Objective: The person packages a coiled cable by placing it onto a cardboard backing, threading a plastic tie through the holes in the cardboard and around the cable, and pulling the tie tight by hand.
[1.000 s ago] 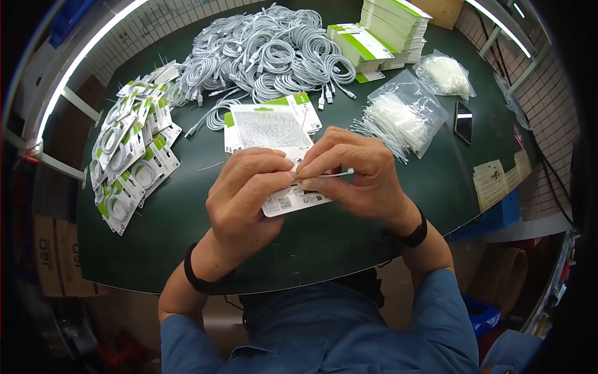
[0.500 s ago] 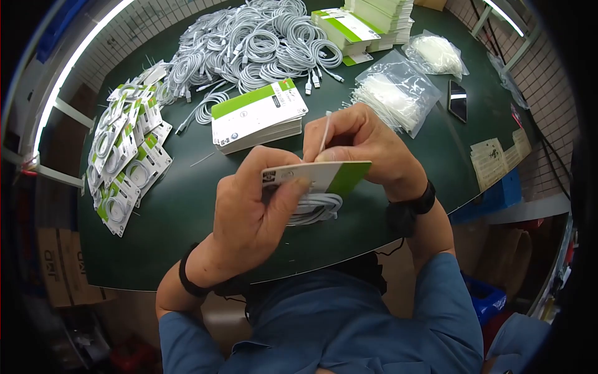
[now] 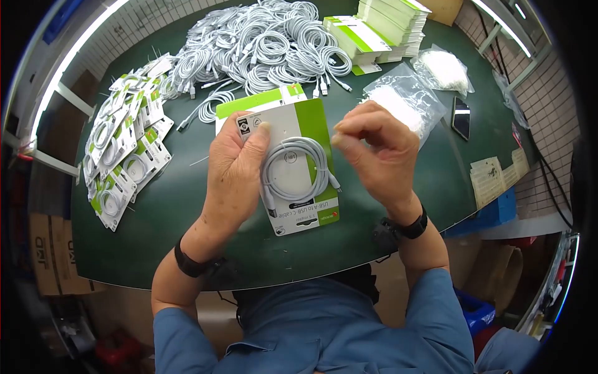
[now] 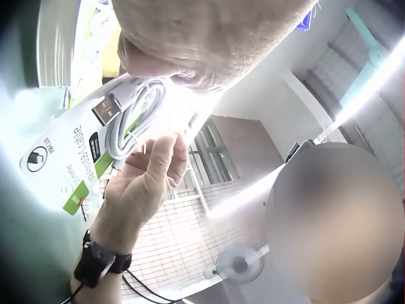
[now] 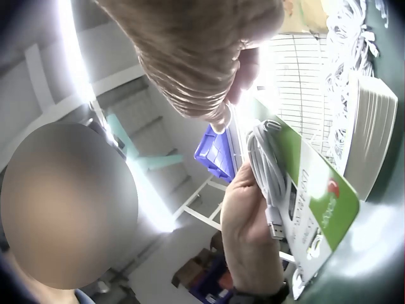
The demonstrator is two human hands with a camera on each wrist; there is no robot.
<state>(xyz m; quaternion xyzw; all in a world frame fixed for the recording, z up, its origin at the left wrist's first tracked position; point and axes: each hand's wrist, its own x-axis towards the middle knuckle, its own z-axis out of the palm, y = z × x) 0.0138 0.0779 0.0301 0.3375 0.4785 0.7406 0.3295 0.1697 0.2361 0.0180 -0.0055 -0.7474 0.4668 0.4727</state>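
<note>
My left hand [image 3: 233, 159] grips a white and green packaging card [image 3: 311, 215] by its upper left edge, thumb on the front. A coiled light-grey USB cable [image 3: 314, 181] lies against the card's front, and its metal plug [image 4: 107, 109] shows in the left wrist view. The card's print reads upside down in the head view. Just beyond the card's right edge is my right hand [image 3: 383, 153], its fingers loosely curled with nothing seen in them. Under and behind the held card is a stack of cards [image 3: 265, 98].
A heap of coiled cables [image 3: 261, 50] covers the back of the table. Carded cables [image 3: 128, 140] pile up at left. Back right are more card stacks [image 3: 389, 31], bags of white cable ties [image 3: 398, 106] [image 3: 443, 71] and a phone [image 3: 461, 118].
The card has turned from print side up, through edge-on, to coil side up. My right hand has let go of the thin white tie and moved off to the right; my left still holds the card.
</note>
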